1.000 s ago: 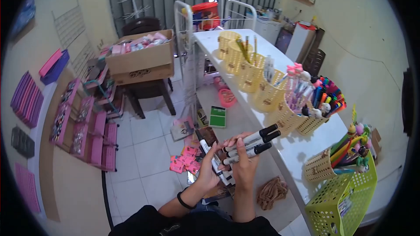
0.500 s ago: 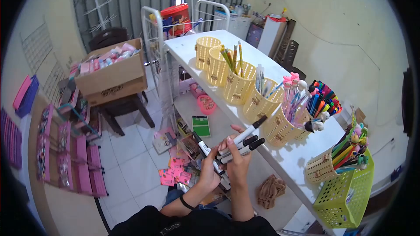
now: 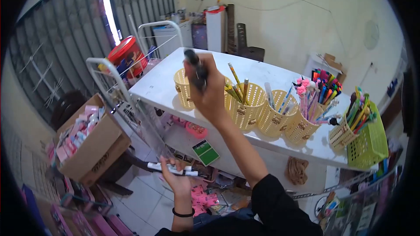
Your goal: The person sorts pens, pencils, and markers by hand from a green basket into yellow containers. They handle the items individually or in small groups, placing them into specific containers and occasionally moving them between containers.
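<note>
My right hand point(image 3: 212, 98) is raised over the white tabletop, wrapped around black-capped markers point(image 3: 192, 59) that are blurred by motion. It is nearest to the yellow perforated basket point(image 3: 182, 88) at the far end of the row and partly covers it and the second basket. Lower down, beside the table's edge, my left hand point(image 3: 178, 185) grips several white markers point(image 3: 189, 173) with black ends, lying sideways in the fingers. Other yellow baskets hold patterned pencils point(image 3: 235, 73), pens point(image 3: 284, 98) and pens with animal toppers point(image 3: 308, 98).
A green basket point(image 3: 366, 144) stands at the right end of the white table point(image 3: 151, 88). On the left are a cardboard box point(image 3: 98, 157) of small packages and a white metal rack point(image 3: 103, 61). Pink packets point(image 3: 203, 197) and a green-and-black packet point(image 3: 206, 153) lie below.
My right hand has left my left hand and risen to the far-end baskets with some markers. My left hand has moved left, keeping others. The view has turned right.
</note>
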Tool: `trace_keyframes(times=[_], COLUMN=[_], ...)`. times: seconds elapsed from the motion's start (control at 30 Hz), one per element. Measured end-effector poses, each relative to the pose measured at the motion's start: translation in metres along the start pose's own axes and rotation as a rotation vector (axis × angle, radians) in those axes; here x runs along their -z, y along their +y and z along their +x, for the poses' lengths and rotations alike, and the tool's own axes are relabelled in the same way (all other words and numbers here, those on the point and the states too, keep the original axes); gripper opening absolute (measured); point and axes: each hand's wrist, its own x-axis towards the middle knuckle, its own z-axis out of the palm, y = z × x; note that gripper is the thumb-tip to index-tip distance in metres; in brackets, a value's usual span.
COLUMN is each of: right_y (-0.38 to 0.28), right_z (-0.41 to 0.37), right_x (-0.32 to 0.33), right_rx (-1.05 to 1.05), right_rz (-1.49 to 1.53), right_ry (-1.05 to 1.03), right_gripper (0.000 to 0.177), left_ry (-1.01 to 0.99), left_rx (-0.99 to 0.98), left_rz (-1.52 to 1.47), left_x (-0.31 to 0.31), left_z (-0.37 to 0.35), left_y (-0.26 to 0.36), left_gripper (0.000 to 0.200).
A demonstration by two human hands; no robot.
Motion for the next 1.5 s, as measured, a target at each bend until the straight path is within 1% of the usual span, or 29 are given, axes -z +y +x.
trace_keyframes(times=[0.1, 0.17, 0.2, 0.27, 0.33, 0.4, 0.43, 0.47, 0.53, 0.6, 0.67, 0.7, 0.73, 0.77, 0.8, 0.87, 0.9, 0.93, 0.97, 1.0, 1.07, 1.13, 1.2, 1.27, 1.33, 1.37, 1.43, 1.47, 1.5], right_y=[0.035, 0.049, 0.055, 0.061, 0.065, 0.062, 0.061, 0.06, 0.059, 0.058, 0.058, 0.05, 0.049, 0.049, 0.047, 0.015, 0.0, -0.014, -0.027, -0.04, -0.059, -0.073, -0.084, -0.087, -0.092, -0.096, -0.103, -0.105, -0.111], right_z=[0.003, 0.004, 0.003, -0.003, -0.006, -0.005, -0.005, -0.005, -0.005, -0.006, -0.007, -0.004, -0.002, 0.0, 0.0, 0.007, 0.011, 0.015, 0.019, 0.023, 0.028, 0.026, 0.018, 0.008, -0.002, -0.008, -0.017, -0.021, -0.023], right_x=[0.001, 0.003, 0.002, -0.001, -0.001, 0.003, 0.005, 0.006, 0.008, 0.009, 0.008, 0.009, 0.007, 0.005, 0.002, 0.005, 0.005, 0.007, 0.01, 0.015, 0.027, 0.048, 0.065, 0.084, 0.1, 0.105, 0.115, 0.117, 0.117], right_rx=[-0.054, -0.016, -0.007, -0.277, -0.317, -0.488, -0.565, -0.567, -0.539, -0.56, -0.457, -0.483, -0.491, -0.278, -0.064, -0.01, 0.041, 0.09, 0.133, 0.173, 0.244, 0.247, 0.241, 0.256, 0.27, 0.216, 0.2, 0.195, 0.182], right_rz=[-0.136, -0.41, -0.419, -0.374, -0.374, -0.314, -0.302, -0.31, -0.319, -0.339, -0.318, -0.33, -0.333, -0.316, -0.293, -0.174, -0.068, 0.037, 0.102, 0.165, 0.277, 0.14, 0.173, 0.192, 0.247, 0.226, 0.225, 0.229, 0.216], right_ry=[0.079, 0.099, 0.108, 0.048, 0.055, -0.007, -0.021, -0.02, -0.086, -0.095, -0.126, -0.195, -0.205, -0.142, -0.08, -0.124, -0.113, -0.101, -0.1, -0.097, -0.067, -0.034, 0.032, 0.123, 0.126, 0.188, 0.194, 0.2, 0.23], right_gripper=[0.009, 0.01, 0.01, 0.01, 0.009, 0.017, 0.026, 0.026, 0.032, 0.032, 0.033, 0.034, 0.034, 0.034, 0.035, 0.033, 0.034, 0.034, 0.034, 0.034, 0.032, 0.033, 0.033, 0.031, 0.027, 0.023, 0.023, 0.022, 0.022], left_ry=[-0.013, -0.032, -0.046, -0.093, -0.109, -0.19, -0.19, -0.184, -0.179, -0.246, -0.353, -0.423, -0.467, -0.451, -0.512, -0.673, -0.643, -0.719, -0.657, -0.724, -0.769, -0.807, -0.862, -0.867, -0.875, -0.855, -0.819, -0.821, -0.821], left_rx=[-0.005, -0.014, -0.007, -0.002, 0.01, 0.01, 0.017, 0.002, -0.006, -0.019, -0.059, -0.1, -0.17, -0.168, -0.268, -0.446, -0.473, -0.54, -0.492, -0.466, -0.434, -0.426, -0.408, -0.382, -0.353, -0.38, -0.424, -0.423, -0.448], left_rz=[-0.005, -0.041, -0.042, -0.04, -0.041, -0.001, -0.004, 0.01, 0.022, 0.018, 0.016, 0.026, 0.025, 0.024, 0.015, -0.002, 0.047, 0.082, 0.126, 0.072, 0.194, 0.361, 0.275, 0.259, 0.255, 0.362, 0.596, 0.599, 0.697], left_x=[0.016, 0.012, 0.011, 0.012, 0.008, 0.004, 0.0, -0.004, -0.011, -0.018, -0.037, -0.052, -0.068, -0.084, -0.099, -0.127, -0.145, -0.152, -0.169, -0.184, -0.21, -0.226, -0.233, -0.232, -0.232, -0.23, -0.225, -0.221, -0.218], left_z=[0.017, 0.024, 0.028, 0.034, 0.035, 0.034, 0.033, 0.031, 0.031, 0.032, 0.035, 0.036, 0.038, 0.042, 0.047, 0.062, 0.063, 0.077, 0.073, 0.078, 0.073, 0.077, 0.079, 0.074, 0.072, 0.075, 0.085, 0.09, 0.094], left_y=[0.019, 0.027, 0.028, 0.032, 0.033, 0.032, 0.031, 0.029, 0.026, 0.022, 0.02, 0.021, 0.021, 0.019, 0.017, 0.012, 0.009, 0.002, -0.004, -0.011, -0.016, -0.023, -0.032, -0.036, -0.04, -0.044, -0.053, -0.057, -0.061], left_gripper=[0.023, 0.021, 0.021, 0.018, 0.015, 0.025, 0.025, 0.024, 0.023, 0.02, 0.02, 0.02, 0.02, 0.02, 0.016, 0.012, 0.013, 0.022, 0.025, 0.026, 0.024, 0.024, 0.024, 0.022, 0.021, 0.022, 0.028, 0.028, 0.033])
